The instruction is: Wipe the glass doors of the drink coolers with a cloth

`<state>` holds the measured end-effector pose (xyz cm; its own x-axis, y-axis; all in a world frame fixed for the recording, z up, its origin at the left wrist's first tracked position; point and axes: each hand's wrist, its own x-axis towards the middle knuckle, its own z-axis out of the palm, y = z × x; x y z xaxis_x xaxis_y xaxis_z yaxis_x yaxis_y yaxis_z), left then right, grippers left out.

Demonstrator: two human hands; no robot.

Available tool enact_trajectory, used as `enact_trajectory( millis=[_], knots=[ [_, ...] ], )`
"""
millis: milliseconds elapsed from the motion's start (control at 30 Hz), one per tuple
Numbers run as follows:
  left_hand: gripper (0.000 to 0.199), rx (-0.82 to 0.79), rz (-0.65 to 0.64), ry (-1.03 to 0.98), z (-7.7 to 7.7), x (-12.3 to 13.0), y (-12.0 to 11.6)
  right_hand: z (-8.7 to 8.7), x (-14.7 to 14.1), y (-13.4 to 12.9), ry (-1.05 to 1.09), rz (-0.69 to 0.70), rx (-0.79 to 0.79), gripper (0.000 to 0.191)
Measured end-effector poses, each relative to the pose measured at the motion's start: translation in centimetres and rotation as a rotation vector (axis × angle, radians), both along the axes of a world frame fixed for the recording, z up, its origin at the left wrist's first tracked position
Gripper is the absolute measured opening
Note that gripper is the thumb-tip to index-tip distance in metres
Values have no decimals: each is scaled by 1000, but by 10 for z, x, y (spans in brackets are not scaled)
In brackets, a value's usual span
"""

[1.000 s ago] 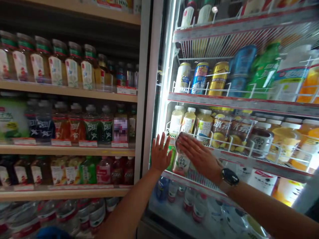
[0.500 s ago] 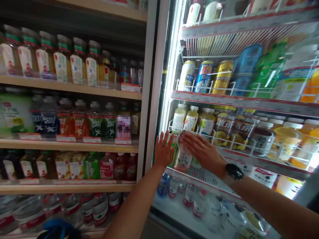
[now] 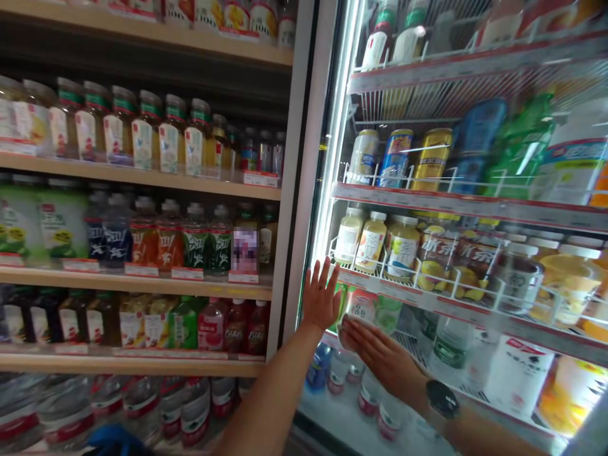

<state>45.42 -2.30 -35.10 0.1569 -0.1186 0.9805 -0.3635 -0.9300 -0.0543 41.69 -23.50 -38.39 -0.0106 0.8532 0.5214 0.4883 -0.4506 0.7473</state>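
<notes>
Fingers (image 3: 323,278) of the left hand (image 3: 321,303) spread apart, flat on the cooler's glass door (image 3: 332,171); the right hand (image 3: 382,361) lies just beside them, fingers together, gripping nothing.

On the left, wooden shelves (image 3: 142,288) stand packed with bottled drinks (image 3: 194,240), while on the right a glass-door drinks cooler (image 3: 304,158) glows from a bright vertical light strip (image 3: 339,126).

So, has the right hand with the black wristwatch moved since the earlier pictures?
Yes, downward: the right hand now sits clearly below the red-edged white wire shelf, no longer level with it.
</notes>
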Motion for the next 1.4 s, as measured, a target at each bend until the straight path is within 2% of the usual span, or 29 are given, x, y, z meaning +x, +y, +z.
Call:
enact_trajectory(
  millis=[67,133,233,333,400,433,467,533,733,800,833,867,933,1000,1133,1200,1233,1300,1333,1400],
  knots=[
    [65,-2,1,1,0,0,0,-4,0,-4,7,22,-28,55],
    [64,-5,5,-2,0,0,0,12,0,-6,14,21,-40,55],
    [63,2,4,-9,1,0,0,67,1,-6,36,-39,28,60],
    [62,1,-1,-13,2,0,0,127,3,-1,30,-107,194,64],
    [62,0,1,-17,3,-1,-1,148,5,3,7,-118,283,66],
    [61,1,3,-20,3,-1,-1,150,5,6,-3,-114,309,66],
    [61,2,4,-24,3,-1,-1,147,5,8,-6,-108,317,67],
    [61,3,5,-26,3,-1,-1,127,4,10,5,-100,277,66],
    [62,9,26,-28,2,-1,-2,26,-1,5,8,-18,55,57],
    [63,5,24,-31,1,-1,-2,6,-2,1,4,1,17,56],
    [63,3,22,-28,1,-1,-2,2,-1,-1,2,5,4,56],
    [64,1,20,-24,1,0,-2,3,-1,-3,1,4,-5,56],
    [64,0,18,-19,1,0,-1,18,0,-5,3,-4,-5,56],
    [63,1,19,-21,1,1,-1,48,2,-3,12,-29,27,56],
    [61,1,23,-34,1,1,-2,123,5,6,9,-99,191,57],
    [60,-2,25,-34,2,0,-2,146,6,11,7,-108,274,60],
    [60,-3,26,-32,2,0,-2,150,6,13,9,-106,299,62],
    [60,-3,33,-28,2,0,-2,142,6,15,19,-93,296,66],
    [60,-2,36,-27,2,-1,-2,130,5,15,25,-85,270,66],
    [60,5,37,-28,2,-1,-2,96,4,13,32,-60,191,66]
  ],
)
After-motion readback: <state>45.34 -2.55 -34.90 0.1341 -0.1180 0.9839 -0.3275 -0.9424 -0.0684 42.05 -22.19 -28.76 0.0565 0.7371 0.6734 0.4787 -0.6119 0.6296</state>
